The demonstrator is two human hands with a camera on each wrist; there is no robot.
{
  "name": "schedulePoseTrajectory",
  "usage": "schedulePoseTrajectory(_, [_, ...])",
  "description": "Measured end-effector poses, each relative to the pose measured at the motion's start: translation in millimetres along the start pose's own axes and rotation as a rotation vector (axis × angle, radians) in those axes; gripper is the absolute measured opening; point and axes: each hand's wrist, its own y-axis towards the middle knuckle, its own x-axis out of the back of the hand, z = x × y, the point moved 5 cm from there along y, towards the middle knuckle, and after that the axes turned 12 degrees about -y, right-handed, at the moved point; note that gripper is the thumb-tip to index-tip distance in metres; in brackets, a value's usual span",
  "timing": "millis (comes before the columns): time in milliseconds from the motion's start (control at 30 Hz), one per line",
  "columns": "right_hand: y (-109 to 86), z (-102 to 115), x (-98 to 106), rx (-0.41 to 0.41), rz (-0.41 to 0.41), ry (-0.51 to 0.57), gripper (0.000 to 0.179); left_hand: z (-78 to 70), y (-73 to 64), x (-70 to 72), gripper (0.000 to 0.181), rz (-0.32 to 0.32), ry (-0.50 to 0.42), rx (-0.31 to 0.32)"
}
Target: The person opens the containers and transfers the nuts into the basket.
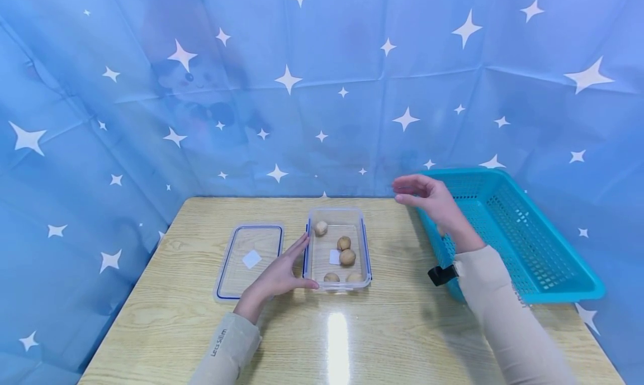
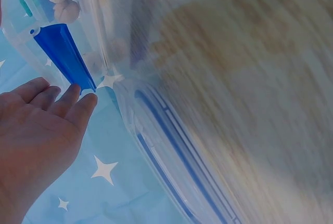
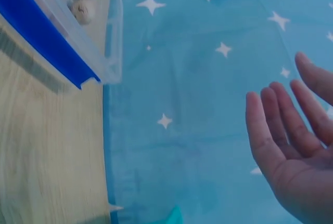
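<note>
A clear plastic box [image 1: 315, 265] with blue side clips stands on the table, and several round tan walnuts [image 1: 347, 257] lie in it. My left hand [image 1: 278, 274] rests along the box's left side, its fingers straight by the blue clip [image 2: 65, 55] and the thumb at the near corner. Up in the air at the basket's near-left rim is my right hand [image 1: 425, 198], fingers loosely bent with nothing between them. In the right wrist view this hand [image 3: 296, 146] is apart from the box, where one walnut [image 3: 83, 10] shows through the wall.
The box's clear lid [image 1: 261, 242] with a blue seal lies flat on the wooden table [image 1: 166, 318], left of the box. A turquoise plastic basket [image 1: 568, 251] stands at the right. Behind the table hangs a blue curtain [image 1: 352, 50] with white stars.
</note>
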Motion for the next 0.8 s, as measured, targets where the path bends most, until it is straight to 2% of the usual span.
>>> schedulePoseTrajectory(367, [-5.4,10.0,-32.9,0.040,0.101,0.110,0.040,1.1,0.3,0.0,0.114,0.000,0.000,-0.007])
schedulePoseTrajectory(667, [-7.4,9.7,-67.1,0.042,0.190,0.162,0.037,-1.3,-0.4,0.9,0.114,-0.002,0.004,-0.009])
schedulePoseTrajectory(800, [-8.0,7.4,-81.1,0.066,0.212,0.149,0.036,-1.3,-0.2,0.5,0.115,0.004,0.009,0.005])
